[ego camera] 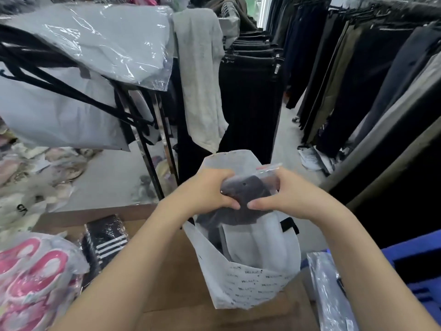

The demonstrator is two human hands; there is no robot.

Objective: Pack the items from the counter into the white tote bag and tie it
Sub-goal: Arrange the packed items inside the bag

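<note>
Your left hand (210, 189) and right hand (284, 192) both pinch the dark packaged garment (248, 192). It stands half inside the white tote bag (250, 287), directly above the mouth. Push straight down.

Clothing shop interior. Racks of dark trousers (372, 75) line the right side and centre, over a pale grey floor (284, 139). Daylight enters through a window (261, 8) at rear.

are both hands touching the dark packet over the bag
Touching. The head view shows the left hand and right hand gripping the dark packet from either side, above the open white bag.
</note>
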